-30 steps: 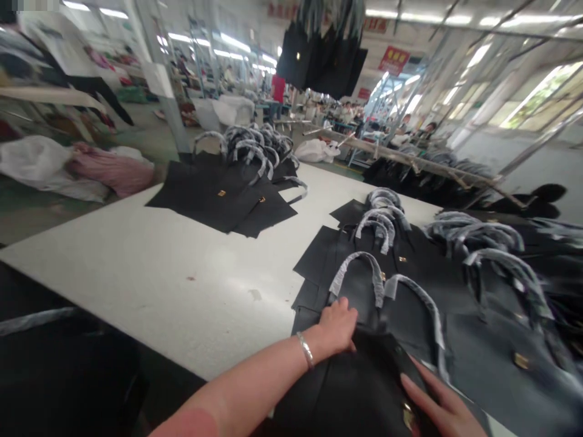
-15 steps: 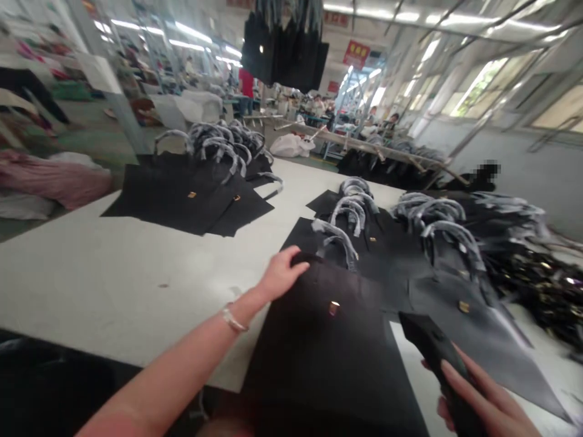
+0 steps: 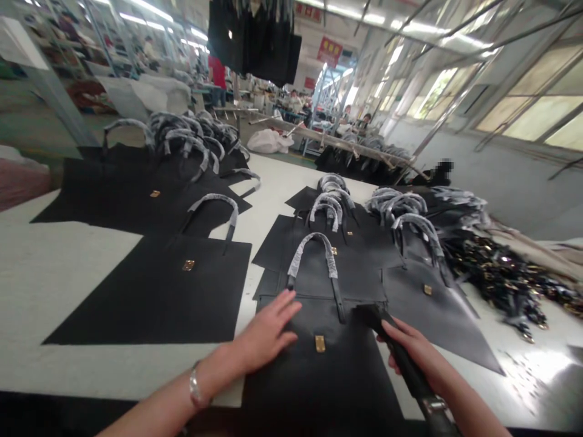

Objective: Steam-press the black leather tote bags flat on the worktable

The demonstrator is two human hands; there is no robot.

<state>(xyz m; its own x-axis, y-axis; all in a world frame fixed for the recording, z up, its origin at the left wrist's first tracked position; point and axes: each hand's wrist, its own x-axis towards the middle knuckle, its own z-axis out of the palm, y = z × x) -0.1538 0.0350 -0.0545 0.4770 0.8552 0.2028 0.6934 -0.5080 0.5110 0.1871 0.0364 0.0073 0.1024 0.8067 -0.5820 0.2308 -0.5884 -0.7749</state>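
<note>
"Where did your front bag [image 3: 359, 382] lie, and which way did it point?"

"It lay on the worktop [image 3: 113, 370] straight before you, its wrapped handle [image 3: 314, 238] arching away from you. Its lower end ran out of view, so you couldn't tell its long axis."

"And your hands?"

"Your left grip [image 3: 266, 331] was spread flat on the front bag's upper left part, fingers reaching toward the handle's foot. Your right grip [image 3: 419, 349] was wrapped around a black tool [image 3: 412, 376]. The tool's long axis slanted away from you and leftward, its head over the front bag's upper right part; whether it touched, you couldn't tell."

"What room did you have?"

"Pale worktop showed in a narrow strip left of the front bag and another along its right edge."

"And the count?"

"You had one tool in hand and one left bag [image 3: 150, 309] beyond the left strip. Across the bags on the worktop, six gold clasps could be made out, one of them [image 3: 320, 343] on the front bag. The handles piled behind overlapped too much to count."
</note>
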